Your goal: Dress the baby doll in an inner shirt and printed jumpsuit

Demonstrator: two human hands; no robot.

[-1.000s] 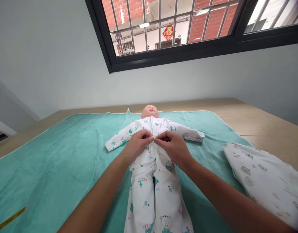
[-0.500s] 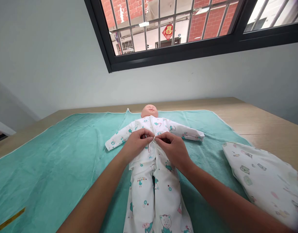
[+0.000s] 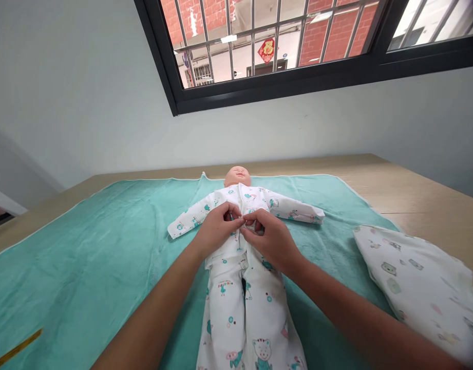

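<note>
Under the left hand (image 3: 220, 229) and right hand (image 3: 273, 239), white clothes (image 3: 225, 277) with teal and pink prints; around them, a teal blanket (image 3: 105, 267), white-edged. Right of the right hand, white cloth (image 3: 417, 288), pale animal prints. Beyond both, black window frame (image 3: 278, 88).

Smooth, rubbery plastic is suggested by the doll's head (image 3: 237, 176); the jacket (image 3: 233, 247) and trousers (image 3: 225, 308) are made of matt cloth, as is the bundle (image 3: 417, 288). Plush, napped cloth is shown by the blanket (image 3: 105, 257), smooth, pale wood grain by the counter (image 3: 413, 198). Shiny metal is shown by the window bars (image 3: 253, 31), a matt finish by the wall (image 3: 86, 103).
</note>
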